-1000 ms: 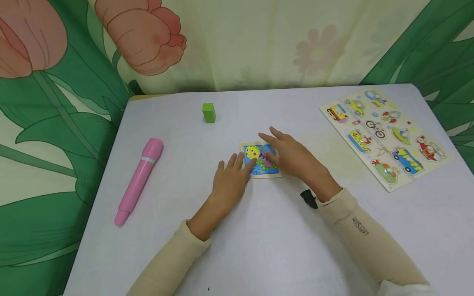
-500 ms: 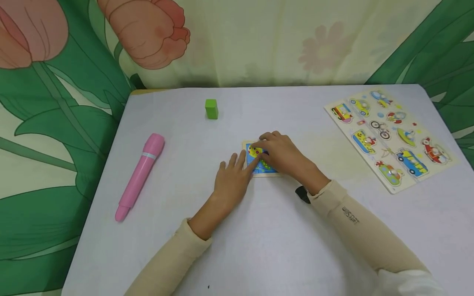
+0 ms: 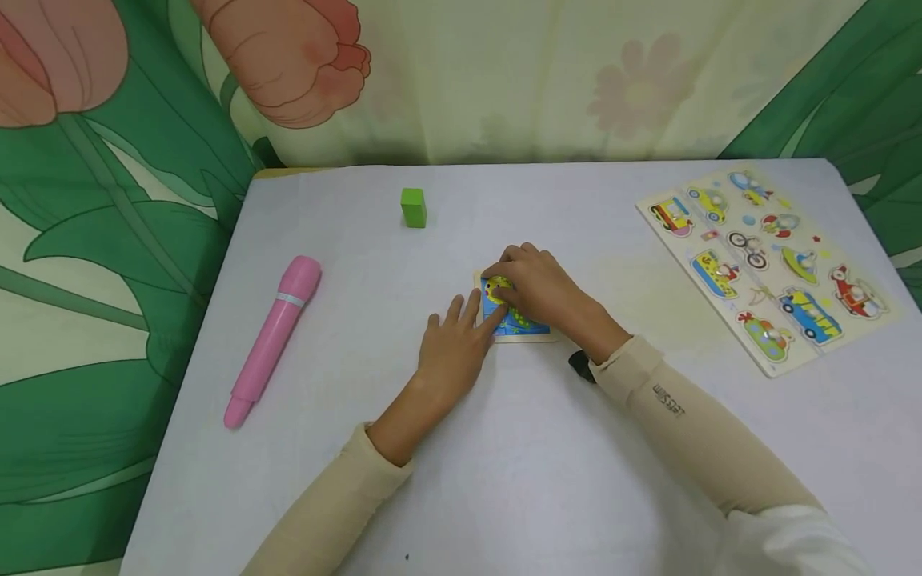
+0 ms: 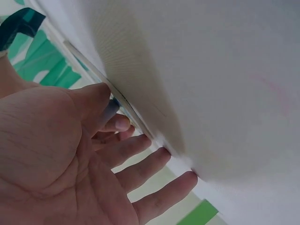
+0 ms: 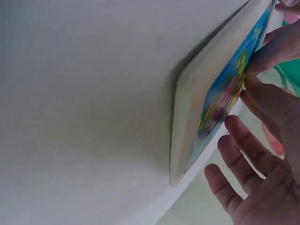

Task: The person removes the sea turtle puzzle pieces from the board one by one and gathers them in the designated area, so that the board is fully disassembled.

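A small wooden picture puzzle (image 3: 522, 338) with a blue, yellow and green picture lies flat at the middle of the table. My left hand (image 3: 452, 348) lies at its left side, thumb (image 3: 495, 318) on the picture and the other fingers straight, their tips touching the tabletop. My right hand (image 3: 536, 288) reaches over the puzzle from the right. Its thumb and bent index finger touch the yellow spotted part at the upper left; whether they pinch a piece or only press is hidden. In the right wrist view the puzzle (image 5: 220, 98) shows its pale frame, right fingertips along its far side.
A green block (image 3: 414, 208) stands at the back. On the left lies a pink microphone-shaped toy (image 3: 272, 344). A vehicle peg puzzle board (image 3: 763, 268) lies at the right. The white table (image 3: 504, 480) ends at a floral curtain (image 3: 504, 80).
My right hand has moved left across the puzzle, its fingers bending and bringing thumb and index onto the upper left of the picture. My left hand has stayed nearly still.
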Action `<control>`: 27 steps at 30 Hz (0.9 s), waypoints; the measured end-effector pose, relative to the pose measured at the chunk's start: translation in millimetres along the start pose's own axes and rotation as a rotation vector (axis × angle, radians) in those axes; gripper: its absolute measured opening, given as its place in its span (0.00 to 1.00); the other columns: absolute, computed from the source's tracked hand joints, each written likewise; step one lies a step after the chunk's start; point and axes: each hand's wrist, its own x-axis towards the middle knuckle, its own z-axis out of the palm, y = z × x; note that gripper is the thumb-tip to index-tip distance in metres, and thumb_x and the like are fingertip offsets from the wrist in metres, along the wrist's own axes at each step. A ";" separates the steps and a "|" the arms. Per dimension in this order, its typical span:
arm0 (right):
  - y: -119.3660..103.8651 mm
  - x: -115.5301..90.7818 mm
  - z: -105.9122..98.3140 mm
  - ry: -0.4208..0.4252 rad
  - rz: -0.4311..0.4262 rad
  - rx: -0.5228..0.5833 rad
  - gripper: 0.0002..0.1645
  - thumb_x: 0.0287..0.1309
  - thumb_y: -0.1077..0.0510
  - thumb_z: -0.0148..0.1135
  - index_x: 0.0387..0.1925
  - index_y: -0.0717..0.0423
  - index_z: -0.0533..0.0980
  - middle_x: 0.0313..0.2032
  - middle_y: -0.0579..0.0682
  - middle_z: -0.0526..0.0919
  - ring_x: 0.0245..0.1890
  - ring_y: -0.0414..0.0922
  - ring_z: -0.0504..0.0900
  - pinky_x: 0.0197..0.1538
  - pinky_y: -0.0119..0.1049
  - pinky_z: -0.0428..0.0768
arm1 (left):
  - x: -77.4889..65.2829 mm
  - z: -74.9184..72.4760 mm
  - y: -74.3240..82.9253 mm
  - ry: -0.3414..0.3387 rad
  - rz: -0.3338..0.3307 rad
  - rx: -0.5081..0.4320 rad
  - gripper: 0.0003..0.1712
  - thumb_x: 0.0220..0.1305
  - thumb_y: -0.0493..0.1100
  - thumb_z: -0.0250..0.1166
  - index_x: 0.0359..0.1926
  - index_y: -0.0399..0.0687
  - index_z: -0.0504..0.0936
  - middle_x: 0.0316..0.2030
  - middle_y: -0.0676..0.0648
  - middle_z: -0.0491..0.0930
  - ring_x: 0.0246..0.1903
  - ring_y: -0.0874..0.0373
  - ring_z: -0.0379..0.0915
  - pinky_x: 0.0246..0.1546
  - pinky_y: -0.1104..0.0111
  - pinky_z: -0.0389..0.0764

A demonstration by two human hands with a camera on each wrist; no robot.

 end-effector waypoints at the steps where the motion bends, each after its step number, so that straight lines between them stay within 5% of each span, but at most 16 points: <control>1: -0.1 1.2 -0.3 -0.003 -0.004 0.001 0.20 0.66 0.57 0.70 0.59 0.54 0.83 0.51 0.56 0.82 0.53 0.55 0.75 0.55 0.54 0.73 | -0.2 -0.3 0.1 0.005 0.000 0.002 0.29 0.79 0.54 0.56 0.77 0.67 0.66 0.74 0.42 0.64 0.71 0.45 0.64 0.55 0.51 0.79; 12: -1.6 10.8 -4.1 -0.085 -0.002 0.033 0.19 0.67 0.55 0.69 0.57 0.56 0.81 0.51 0.56 0.81 0.52 0.55 0.75 0.55 0.53 0.74 | -1.2 -1.5 1.6 0.040 -0.002 0.039 0.29 0.77 0.54 0.59 0.76 0.66 0.69 0.73 0.43 0.68 0.69 0.46 0.67 0.50 0.53 0.83; 20: -5.2 19.2 -6.0 -0.208 0.100 0.070 0.20 0.72 0.53 0.64 0.60 0.55 0.75 0.60 0.56 0.73 0.62 0.56 0.66 0.66 0.56 0.64 | -0.1 -0.1 1.9 0.048 -0.019 0.043 0.29 0.77 0.56 0.58 0.76 0.68 0.68 0.73 0.44 0.68 0.69 0.47 0.67 0.49 0.53 0.83; 27: -4.2 21.0 -4.4 -0.248 0.110 0.076 0.19 0.73 0.53 0.63 0.60 0.55 0.73 0.59 0.56 0.73 0.61 0.55 0.65 0.66 0.56 0.62 | -0.8 0.3 2.1 0.046 -0.016 0.053 0.29 0.77 0.56 0.58 0.75 0.68 0.69 0.73 0.44 0.68 0.69 0.47 0.67 0.49 0.54 0.83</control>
